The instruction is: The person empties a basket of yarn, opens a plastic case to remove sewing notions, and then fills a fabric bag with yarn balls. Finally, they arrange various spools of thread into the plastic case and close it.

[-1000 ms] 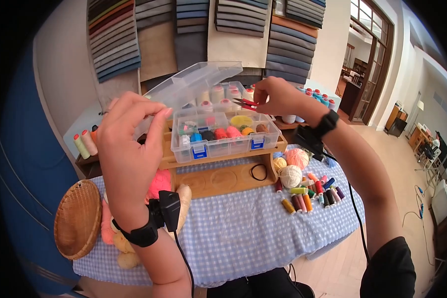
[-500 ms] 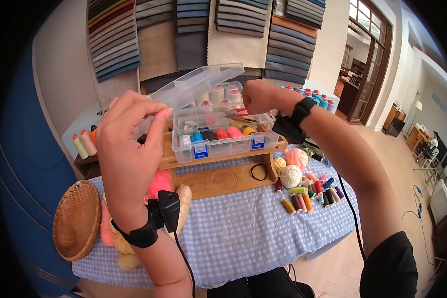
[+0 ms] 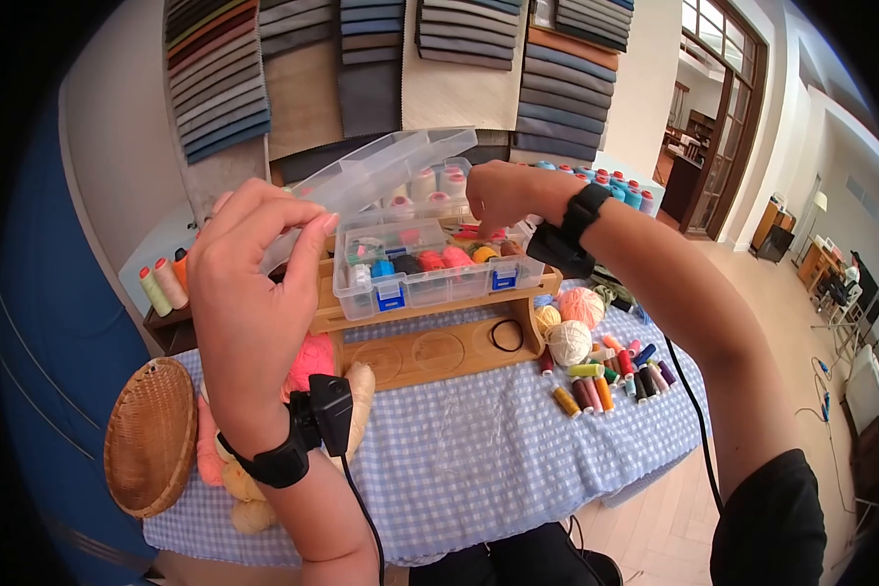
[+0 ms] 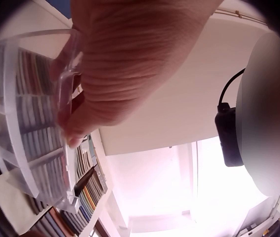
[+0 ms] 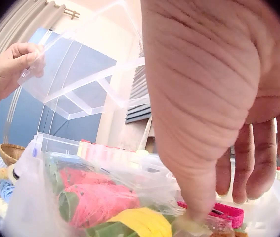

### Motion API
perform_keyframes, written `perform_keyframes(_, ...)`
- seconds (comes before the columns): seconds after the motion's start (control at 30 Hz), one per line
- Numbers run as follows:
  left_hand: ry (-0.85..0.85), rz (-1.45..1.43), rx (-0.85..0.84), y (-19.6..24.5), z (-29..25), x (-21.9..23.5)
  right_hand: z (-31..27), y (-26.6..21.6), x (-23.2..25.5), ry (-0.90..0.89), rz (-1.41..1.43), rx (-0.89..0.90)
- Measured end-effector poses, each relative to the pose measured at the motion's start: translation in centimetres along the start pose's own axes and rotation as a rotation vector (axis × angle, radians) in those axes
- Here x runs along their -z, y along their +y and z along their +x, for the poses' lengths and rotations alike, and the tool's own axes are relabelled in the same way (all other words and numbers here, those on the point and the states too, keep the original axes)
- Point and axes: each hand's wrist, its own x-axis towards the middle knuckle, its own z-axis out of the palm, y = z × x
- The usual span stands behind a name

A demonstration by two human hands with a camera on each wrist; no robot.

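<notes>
My left hand point(image 3: 254, 283) pinches the edge of the raised clear lid point(image 3: 386, 166) between thumb and fingers; the left wrist view shows that lid point(image 4: 14, 103) beside the hand point(image 4: 130, 54). Below is the divided plastic box point(image 3: 430, 285), holding wound threads in several colours. My right hand point(image 3: 508, 195) is over the box's right rear part. Red-handled snips point(image 3: 466, 232) lie inside, under that hand. In the right wrist view the thumb of my right hand point(image 5: 204, 103) points down beside the snips point(image 5: 229, 213), with the other fingers apart from it.
The box stands on a wooden rack point(image 3: 439, 359) with a black loop on its lower shelf. Yarn balls point(image 3: 569, 342) and small spools point(image 3: 601, 391) lie at right, a wicker basket point(image 3: 149, 437) at left. Thread cones point(image 3: 425, 184) stand behind.
My right hand has moved left and down to the box, and the snips it held now lie inside, out of its grip. My left hand stays on the lid.
</notes>
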Motion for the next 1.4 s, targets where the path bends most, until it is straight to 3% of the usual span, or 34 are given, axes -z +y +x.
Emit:
perform_keyframes(0.07, 0.001, 0.033, -0.052, 0.0, 0.1, -0.2, 0.0, 0.4, -0.1, 0.029, -0.067, 0.078)
perform_keyframes(0.13, -0.011, 0.036, -0.091, 0.0, 0.2, -0.6, -0.5, 0.7, 0.4, 0.066, 0.215, -0.048)
perform_keyframes(0.17, -0.021, 0.043, -0.129, -0.1, 0.2, -0.9, -1.4, 0.6, 1.0, 0.066, 0.213, -0.045)
perform_keyframes(0.23, -0.038, 0.030, -0.128, 0.1, 0.2, -1.5, -4.1, 1.1, 1.9, 0.014, 0.746, -0.081)
perform_keyframes(0.27, -0.057, 0.013, -0.127, 0.1, 0.1, -1.8, -4.8, 1.7, 1.8, 0.012, 0.742, -0.079)
perform_keyframes(0.33, -0.086, 0.001, -0.139, -0.1, 0.0, -2.3, -6.2, 2.9, 1.6, 0.130, 1.124, -0.163)
perform_keyframes(0.37, -0.117, -0.010, -0.154, -0.2, -0.1, -2.5, -6.7, 3.4, 1.4, 0.130, 1.122, -0.162)
perform_keyframes(0.43, -0.147, -0.038, -0.178, -0.4, 0.0, -3.1, -7.6, 4.0, 0.8, 0.106, 1.414, -0.174)
perform_keyframes(0.5, -0.179, -0.061, -0.208, -0.7, -0.1, -3.6, -9.3, 2.4, 0.3, 0.150, 1.406, -0.174)
perform_keyframes(0.57, -0.232, -0.058, -0.237, -0.8, -0.2, -4.0, -9.8, 1.7, -0.9, 0.347, 1.003, -0.140)
perform_keyframes(0.6, -0.237, -0.052, -0.242, -1.0, -0.3, -4.1, -10.2, 1.5, -1.5, 0.403, 1.057, -0.078)
perform_keyframes(0.8, -0.448, -0.065, -0.045, -1.5, -1.4, -4.9, -9.1, 1.3, -4.9, 0.653, 0.661, -0.129)
perform_keyframes(0.83, -0.507, -0.073, 0.074, -1.1, -1.4, -4.9, -9.1, 0.9, -5.1, 0.700, 0.563, -0.108)
perform_keyframes(0.87, -0.566, -0.081, 0.194, -1.0, -1.4, -4.9, -9.4, 0.6, -5.2, 0.683, 0.607, -0.168)
perform_keyframes(0.97, -0.515, -0.051, 0.151, -1.6, -1.7, -5.2, -10.1, 0.3, -4.8, 0.642, 0.651, -0.267)
perform_keyframes(1.17, -0.526, 0.012, 0.156, -1.3, -1.6, -5.3, -9.1, 0.7, -5.9, 0.765, 0.553, -0.223)
perform_keyframes(1.4, -0.505, 0.071, 0.074, -0.9, -1.7, -5.4, -9.2, 0.4, -6.5, 0.748, 0.641, -0.250)
